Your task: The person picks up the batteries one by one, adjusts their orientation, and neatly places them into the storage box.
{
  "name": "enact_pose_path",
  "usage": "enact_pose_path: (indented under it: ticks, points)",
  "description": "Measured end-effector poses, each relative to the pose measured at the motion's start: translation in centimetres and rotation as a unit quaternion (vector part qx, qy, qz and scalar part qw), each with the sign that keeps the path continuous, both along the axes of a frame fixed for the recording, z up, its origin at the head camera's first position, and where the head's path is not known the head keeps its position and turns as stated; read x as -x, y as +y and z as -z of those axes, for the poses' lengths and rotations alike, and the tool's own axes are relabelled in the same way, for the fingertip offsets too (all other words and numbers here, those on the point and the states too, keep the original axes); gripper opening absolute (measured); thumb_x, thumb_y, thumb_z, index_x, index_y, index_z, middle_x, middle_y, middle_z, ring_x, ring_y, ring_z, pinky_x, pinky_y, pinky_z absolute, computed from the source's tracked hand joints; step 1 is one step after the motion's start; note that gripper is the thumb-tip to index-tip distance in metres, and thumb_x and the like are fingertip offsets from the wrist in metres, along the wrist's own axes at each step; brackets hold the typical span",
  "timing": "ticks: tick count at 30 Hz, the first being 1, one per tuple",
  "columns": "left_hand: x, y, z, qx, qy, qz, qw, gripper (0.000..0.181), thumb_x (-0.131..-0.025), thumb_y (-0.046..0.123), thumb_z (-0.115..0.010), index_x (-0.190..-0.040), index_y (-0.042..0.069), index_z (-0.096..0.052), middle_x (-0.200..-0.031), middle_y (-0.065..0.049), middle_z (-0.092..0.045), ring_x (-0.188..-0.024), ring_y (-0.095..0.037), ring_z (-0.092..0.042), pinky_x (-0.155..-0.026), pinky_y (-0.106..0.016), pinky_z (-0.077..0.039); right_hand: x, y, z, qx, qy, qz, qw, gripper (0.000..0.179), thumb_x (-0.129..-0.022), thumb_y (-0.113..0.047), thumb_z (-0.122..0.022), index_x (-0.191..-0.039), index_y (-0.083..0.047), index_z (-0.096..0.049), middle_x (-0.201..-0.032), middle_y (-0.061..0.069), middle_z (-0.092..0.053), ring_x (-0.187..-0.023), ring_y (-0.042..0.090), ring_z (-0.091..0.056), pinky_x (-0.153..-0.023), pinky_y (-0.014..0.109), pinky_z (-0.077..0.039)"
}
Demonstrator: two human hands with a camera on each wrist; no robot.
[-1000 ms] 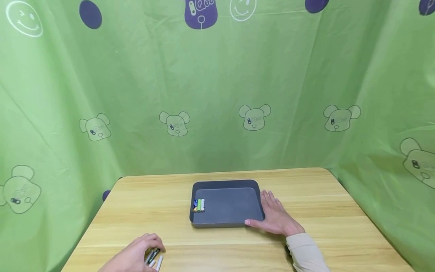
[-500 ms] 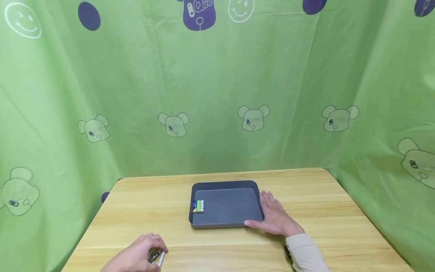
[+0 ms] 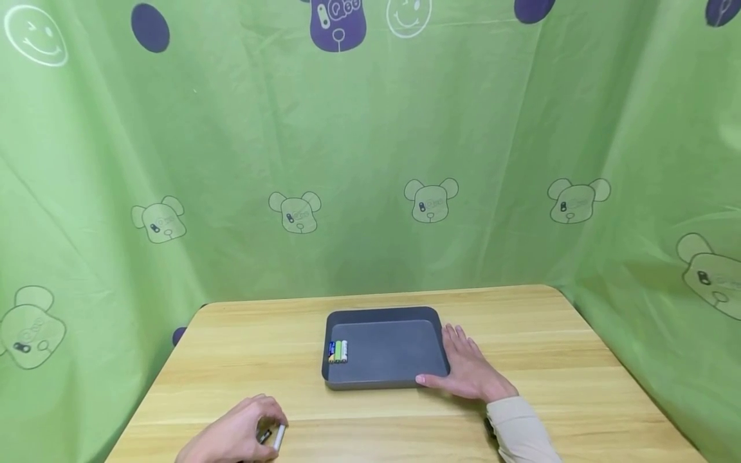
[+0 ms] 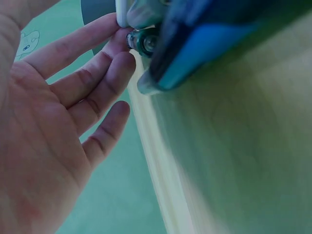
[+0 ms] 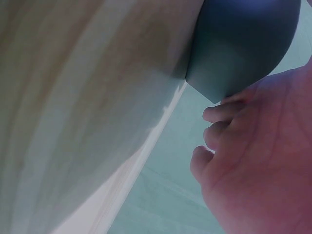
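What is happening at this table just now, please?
A person is working with batteries and a tray. The left hand pinches what looks like a white battery near the front of the table, with a darker battery partly hidden by the hand. The right hand rests against the right side of the gray tray, its thumb at the near corner. Three batteries lie side by side at the tray's left end.
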State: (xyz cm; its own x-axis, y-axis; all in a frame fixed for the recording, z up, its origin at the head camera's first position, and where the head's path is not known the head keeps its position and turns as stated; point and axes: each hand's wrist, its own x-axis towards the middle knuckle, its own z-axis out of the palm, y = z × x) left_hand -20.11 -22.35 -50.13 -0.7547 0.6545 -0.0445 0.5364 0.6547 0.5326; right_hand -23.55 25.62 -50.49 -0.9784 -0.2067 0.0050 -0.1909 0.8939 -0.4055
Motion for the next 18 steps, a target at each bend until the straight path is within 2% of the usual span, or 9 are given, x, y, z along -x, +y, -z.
enact_pose_path:
  ticks: [3, 6, 13, 18]
  points:
    - [0.1, 0.2, -0.2, -0.004, -0.016, -0.014, 0.9998, 0.035, -0.076, 0.031, -0.086, -0.109, 0.028, -0.073, -0.107, 0.018, -0.066, -0.096, 0.0, -0.055, -0.083, -0.023, -0.051, -0.1, -0.1, 0.0, 0.0, -0.001, 0.0, 1.0, 0.133, -0.08, -0.081, -0.064, -0.16, 0.011, -0.011, -0.169, 0.031, -0.01, -0.158, 0.05, -0.009, -0.127, 0.064, -0.012]
    - [0.3, 0.4, -0.4, -0.003, -0.015, -0.03, 0.9994, 0.036, -0.077, 0.034, -0.087, -0.109, 0.029, -0.072, -0.106, 0.019, -0.065, -0.098, -0.001, -0.057, -0.087, -0.026, -0.053, -0.2, -0.1, -0.1, -0.002, -0.003, 0.0, 1.0, 0.132, -0.08, -0.081, -0.064, -0.16, 0.011, -0.012, -0.169, 0.031, -0.01, -0.158, 0.05, -0.009, -0.127, 0.064, -0.012]
    - [0.9, 0.5, -0.5, -0.049, 0.021, -0.023, 0.9983, 0.036, -0.078, 0.034, -0.087, -0.109, 0.026, -0.072, -0.104, 0.018, -0.065, -0.095, -0.004, -0.058, -0.083, -0.026, -0.051, 0.0, 0.0, -0.1, -0.004, -0.001, 0.003, 1.0, 0.132, -0.08, -0.081, -0.064, -0.16, 0.01, -0.011, -0.17, 0.031, -0.009, -0.158, 0.049, -0.008, -0.128, 0.063, -0.011]
    - [1.2, 0.8, -0.7, -0.066, 0.047, -0.032, 0.9962, 0.038, -0.078, 0.035, -0.087, -0.111, 0.024, -0.073, -0.107, 0.018, -0.067, -0.096, -0.006, -0.059, -0.084, -0.028, -0.052, 0.0, -0.1, -0.1, -0.004, 0.001, 0.003, 1.0, 0.132, -0.08, -0.081, -0.064, -0.16, 0.011, -0.012, -0.169, 0.031, -0.01, -0.158, 0.049, -0.009, -0.128, 0.063, -0.011]
